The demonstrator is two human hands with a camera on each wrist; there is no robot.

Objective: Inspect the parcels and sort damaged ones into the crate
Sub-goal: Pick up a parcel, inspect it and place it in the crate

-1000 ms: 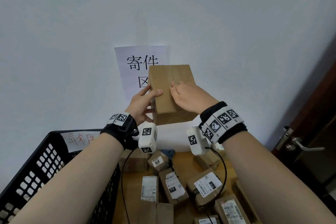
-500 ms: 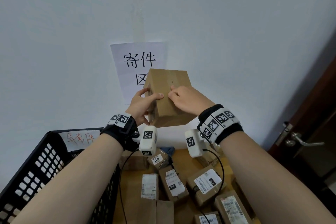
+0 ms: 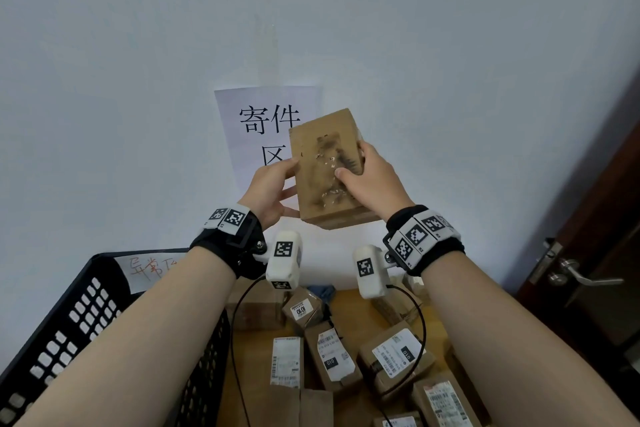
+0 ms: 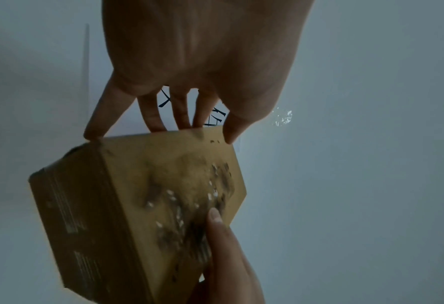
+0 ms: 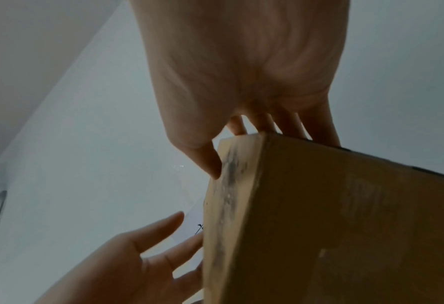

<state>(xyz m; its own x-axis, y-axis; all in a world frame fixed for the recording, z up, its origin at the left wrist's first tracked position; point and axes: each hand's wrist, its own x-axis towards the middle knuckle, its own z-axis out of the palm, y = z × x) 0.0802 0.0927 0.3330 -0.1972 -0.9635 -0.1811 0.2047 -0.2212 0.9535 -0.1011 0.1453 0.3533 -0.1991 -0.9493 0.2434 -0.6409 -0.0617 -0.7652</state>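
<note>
Both hands hold one box [image 3: 325, 166] up at chest height against the wall [image 3: 138, 80], over the lower right corner of a paper sign [image 3: 258, 121]. The right hand [image 3: 370, 180] grips the box from 3 o'clock: thumb pressed on the facing side, fingers wrapped round the far edge. The left hand [image 3: 272, 189] sits at 9 o'clock with fingers nearly straight, tips touching the box's left edge, thumb lying on the front near the corner; a loose steadying touch, not a curl. The side facing the person is scuffed, with dark smudges and pale torn flecks down the middle [image 4: 189, 197]. The box stands on end, tilted slightly clockwise. At 7 o'clock below the left forearm is a black slotted crate [image 3: 86, 315] with a hand-written tag [image 3: 149, 267] on its far rim. At 6 o'clock, between the forearms, a wooden table [image 3: 349, 308] carries a jumble of labelled parcels [image 3: 394, 354], some touching and overlapping. At 4 o'clock there is a dark door with a metal handle [image 3: 575, 270].
</note>
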